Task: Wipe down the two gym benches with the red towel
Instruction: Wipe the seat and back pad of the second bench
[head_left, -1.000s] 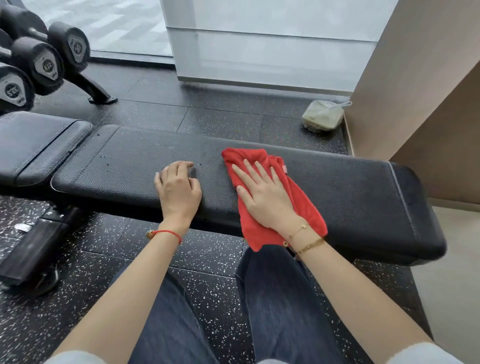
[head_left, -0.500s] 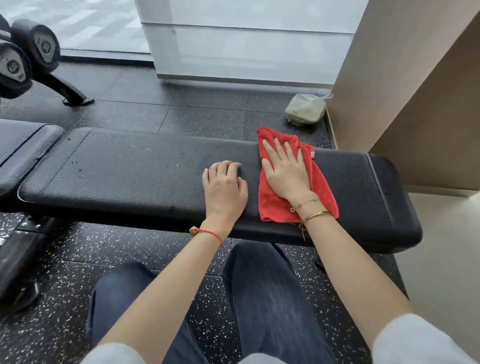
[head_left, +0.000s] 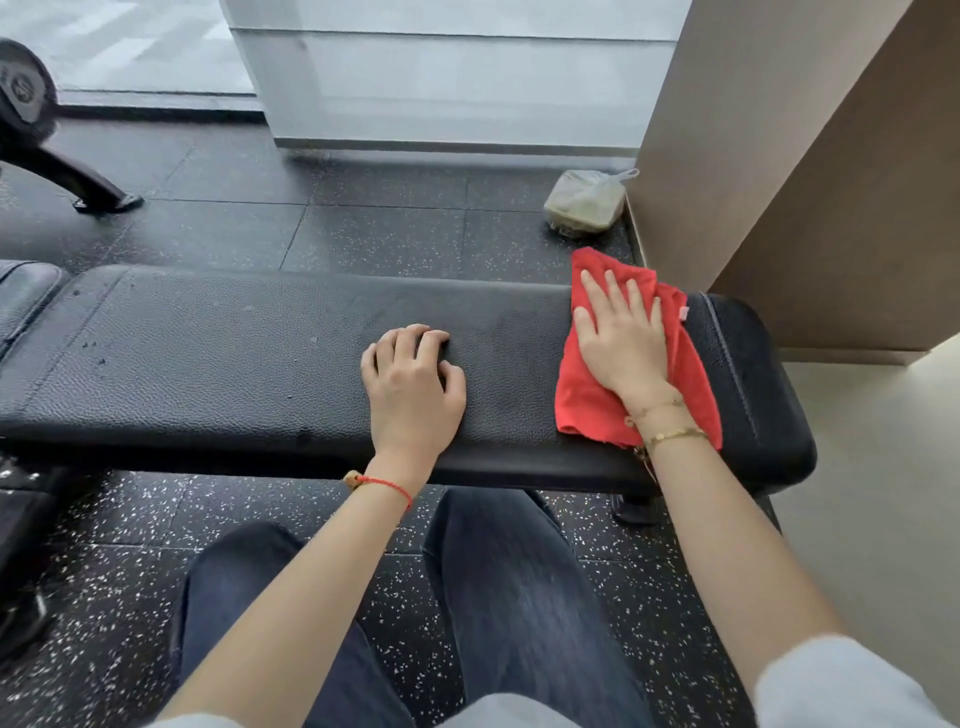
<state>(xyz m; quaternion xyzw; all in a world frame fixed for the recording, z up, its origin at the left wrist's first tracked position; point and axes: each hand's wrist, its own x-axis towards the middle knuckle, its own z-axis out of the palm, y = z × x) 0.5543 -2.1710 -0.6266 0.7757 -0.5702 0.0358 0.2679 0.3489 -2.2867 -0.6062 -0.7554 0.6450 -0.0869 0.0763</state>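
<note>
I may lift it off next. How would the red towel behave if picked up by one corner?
Probably floppy: the red cloth towel lies creased and flat under the right hand on the black padded bench. Likely light, since it is thin. It would probably hang and unfold.

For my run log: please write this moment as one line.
phase: wiping | right hand: flat on red towel near bench right end | left hand: rests on bench, fingers curled
</note>
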